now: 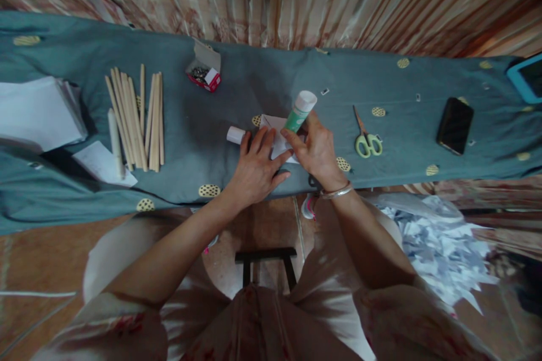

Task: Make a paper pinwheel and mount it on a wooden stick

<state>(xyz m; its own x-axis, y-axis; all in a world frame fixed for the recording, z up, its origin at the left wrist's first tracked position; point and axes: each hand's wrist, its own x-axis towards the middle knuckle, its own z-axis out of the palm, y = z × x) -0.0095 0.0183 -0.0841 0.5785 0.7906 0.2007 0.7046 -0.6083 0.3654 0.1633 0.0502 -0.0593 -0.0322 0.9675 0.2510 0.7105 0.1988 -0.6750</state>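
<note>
My right hand (317, 152) grips a green and white glue stick (300, 110), tip down on a small folded white paper (275, 127) lying on the teal cloth (237, 84). My left hand (254, 166) lies flat with fingers spread, pressing the paper's left part. The glue stick's white cap (235, 135) lies just left of the left hand's fingertips.
Several rolled paper sticks (135, 115) lie at the left, beside stacks of white paper (38, 113). A small open box of staples (205, 70) sits at the back. Scissors (366, 138) and a black phone (455, 125) lie to the right. Paper scraps (436, 242) cover the floor.
</note>
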